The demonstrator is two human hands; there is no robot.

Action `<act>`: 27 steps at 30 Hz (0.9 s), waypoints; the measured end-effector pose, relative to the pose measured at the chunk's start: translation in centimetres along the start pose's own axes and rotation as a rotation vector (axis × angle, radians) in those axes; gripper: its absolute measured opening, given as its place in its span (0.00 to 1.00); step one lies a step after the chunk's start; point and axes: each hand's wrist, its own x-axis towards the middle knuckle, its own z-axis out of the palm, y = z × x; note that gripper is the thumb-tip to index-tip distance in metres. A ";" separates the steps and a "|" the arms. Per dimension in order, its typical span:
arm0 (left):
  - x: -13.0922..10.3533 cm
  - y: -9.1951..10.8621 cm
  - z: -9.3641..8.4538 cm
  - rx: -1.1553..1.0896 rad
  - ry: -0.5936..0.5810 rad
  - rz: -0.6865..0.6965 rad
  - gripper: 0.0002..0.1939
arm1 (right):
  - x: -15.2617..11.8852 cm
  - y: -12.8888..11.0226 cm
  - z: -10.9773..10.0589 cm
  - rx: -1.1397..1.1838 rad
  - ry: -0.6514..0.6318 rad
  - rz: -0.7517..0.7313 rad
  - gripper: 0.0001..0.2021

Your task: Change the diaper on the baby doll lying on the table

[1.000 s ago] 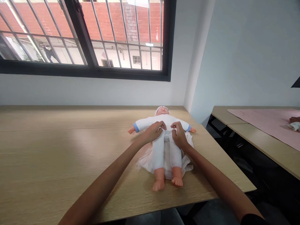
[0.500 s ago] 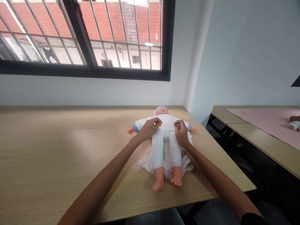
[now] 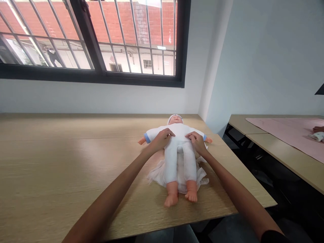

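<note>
A baby doll (image 3: 180,162) in white clothes lies on its back on the table, its head away from me and its bare feet towards me. Blue cuffs edge its sleeves, and both its arms are spread wide. At the left side of the doll's waist, my left hand (image 3: 163,138) has its fingers curled on the lower part of the white top (image 3: 179,132). Across from it, my right hand (image 3: 198,142) pinches at the same top, fingertips pointing inward. Thin, crumpled whitish cloth (image 3: 157,173) lies under the doll's hips and legs.
The wooden table (image 3: 76,162) ends at a right edge close to the doll. Beyond a gap stands another table (image 3: 278,153) with a pink mat (image 3: 278,130), where part of another person's hand (image 3: 318,129) shows beside something white. A barred window (image 3: 136,40) is above.
My right hand has shifted slightly inward over the doll's top, its fingers reaching further left. My left hand stays almost in place, and the doll has not visibly moved.
</note>
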 end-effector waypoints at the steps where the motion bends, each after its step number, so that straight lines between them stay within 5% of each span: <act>1: 0.0 0.1 0.0 0.007 -0.004 0.000 0.13 | 0.0 0.0 0.0 0.001 -0.005 -0.001 0.13; 16: -0.2 1.3 -0.2 0.010 -0.161 -0.038 0.13 | -0.5 -1.1 0.1 -0.069 -0.019 0.018 0.24; 19: -0.1 1.8 -0.3 -0.196 -0.072 -0.078 0.10 | -1.0 -2.1 0.3 -0.197 -0.007 -0.183 0.16; 23: 0.0 2.6 -0.8 -0.576 -0.096 -0.155 0.13 | -1.6 -2.9 0.6 -0.556 -0.119 -0.551 0.20; 27: -0.1 2.9 -1.3 -0.691 -0.113 -0.142 0.13 | -1.7 -2.3 0.7 -0.709 -0.094 -0.623 0.26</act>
